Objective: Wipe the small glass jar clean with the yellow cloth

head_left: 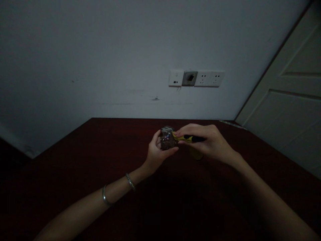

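My left hand (159, 151) is closed around a small, dark, shiny object wrapped in clear plastic (168, 138). Its thumb lies along the near side, and the fingers curl behind on the left. My right hand (204, 138) grips a yellow and black tool that looks like a utility knife (187, 138). The yellow end of this tool meets the right side of the wrapped object; the exact contact is too dim to tell. Just under my right hand is a dim yellowish rounded thing (197, 155), mostly hidden.
Both hands are above a dark reddish-brown table (112, 144) that meets a pale wall (112, 60). A row of sockets and switches (197, 78) is set in the wall. To the right stands a panelled door (293, 97). A thin pale strip (232, 125) lies by the table's far right edge.
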### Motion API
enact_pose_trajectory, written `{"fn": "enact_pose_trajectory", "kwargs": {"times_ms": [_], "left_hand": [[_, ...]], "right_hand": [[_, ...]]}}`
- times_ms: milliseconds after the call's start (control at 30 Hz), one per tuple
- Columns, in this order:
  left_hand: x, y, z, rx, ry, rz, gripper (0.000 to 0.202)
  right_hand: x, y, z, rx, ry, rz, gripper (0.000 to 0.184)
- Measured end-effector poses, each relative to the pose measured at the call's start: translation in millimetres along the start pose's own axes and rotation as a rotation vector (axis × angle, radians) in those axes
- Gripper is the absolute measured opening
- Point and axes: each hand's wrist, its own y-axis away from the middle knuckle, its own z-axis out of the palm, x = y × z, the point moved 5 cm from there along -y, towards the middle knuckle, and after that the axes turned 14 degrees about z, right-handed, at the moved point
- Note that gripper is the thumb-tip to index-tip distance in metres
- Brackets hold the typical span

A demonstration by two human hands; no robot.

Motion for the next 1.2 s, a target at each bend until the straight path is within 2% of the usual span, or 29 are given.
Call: {"fn": "enact_pose_trajectory", "kwargs": {"times_ms": [100, 167, 367, 533, 700, 967, 1033, 1200], "left_hand": [[-2, 0, -3.4, -0.003, 0.008, 0.010, 0.078], [-3, 1, -4.1, -0.006, 0.000, 0.000, 0.078], [-1, 4, 0.5, -0.023, -0.013, -0.057, 0.080], [0, 4, 3.9, -0.060, -0.017, -0.054, 0.081], [2, 3, 4.8, -0.075, 0.003, -0.026, 0.079], [-4, 1, 0.2, -0.057, -0.010, -0.005, 0.075], [-6, 2, -1.1, -0.050, -0.012, -0.030, 0.079], [-6, 4, -0.9, -0.070, -0.036, -0.078, 0.084]], "right_hand": [[-2, 2, -1, -0.088, 0.002, 0.034, 0.021], [-2, 3, -3, -0.091, 0.015, 0.064, 0.021], [6, 1, -11, 0.136, 0.015, 0.080, 0.020], [10, -2, -5, 0.161, 0.016, 0.066, 0.019], [6, 0, -3, 0.085, -0.002, 0.040, 0.021], [-9, 5, 0, -0.170, -0.013, 0.041, 0.022], [-10, 6, -3, -0.149, 0.009, 0.061, 0.022], [-5, 4, -12, 0.010, 0.045, 0.093, 0.021]]}}
